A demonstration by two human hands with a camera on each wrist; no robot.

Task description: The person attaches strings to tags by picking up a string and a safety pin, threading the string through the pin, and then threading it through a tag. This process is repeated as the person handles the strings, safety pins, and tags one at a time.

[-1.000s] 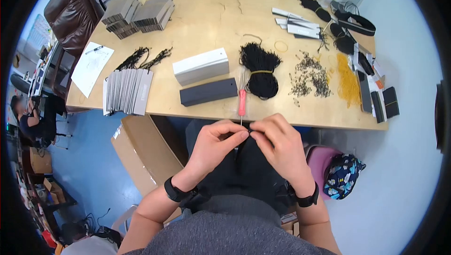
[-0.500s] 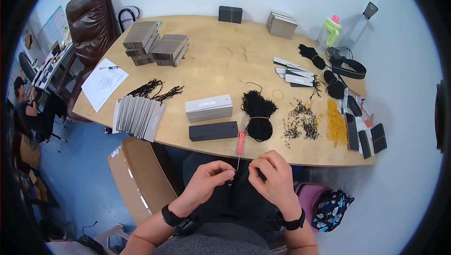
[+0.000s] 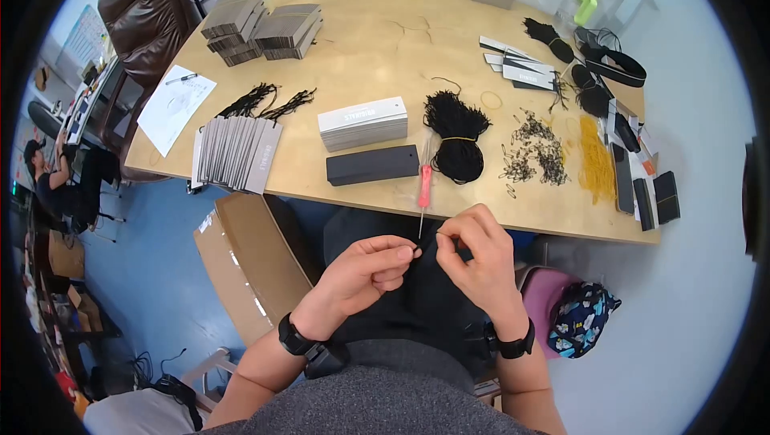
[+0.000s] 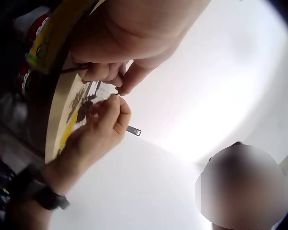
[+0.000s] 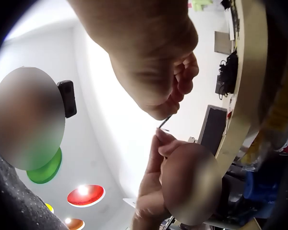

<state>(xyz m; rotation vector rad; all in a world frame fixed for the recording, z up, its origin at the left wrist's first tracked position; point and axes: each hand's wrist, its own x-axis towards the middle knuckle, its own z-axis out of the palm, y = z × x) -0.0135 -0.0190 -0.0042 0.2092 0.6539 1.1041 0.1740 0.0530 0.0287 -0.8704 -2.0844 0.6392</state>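
My left hand (image 3: 361, 276) pinches a small dark piece, apparently thin black cord, between thumb and forefinger at the table's front edge. Just right of it, my right hand (image 3: 483, 263) has thumb and forefinger curled together. The right wrist view shows a thin dark strand (image 5: 164, 121) running between the fingertips of the right hand (image 5: 151, 67) and left hand (image 5: 151, 196). A red-handled tool (image 3: 425, 185) lies with its metal shaft projecting over the edge towards the hands. Behind it rests a bundle of black cords (image 3: 458, 138).
White tags (image 3: 362, 124) and a dark stack (image 3: 372, 165) stand left of the tool. Fanned tags (image 3: 234, 154) lie further left. Small metal pins (image 3: 536, 150) and yellow bands (image 3: 596, 161) are spread at right. An open carton (image 3: 253, 263) sits below the edge.
One second ago the fingertips of both hands met; now a small gap separates them. The head view has tilted down and back up. The tool and stacks keep their places on the table.
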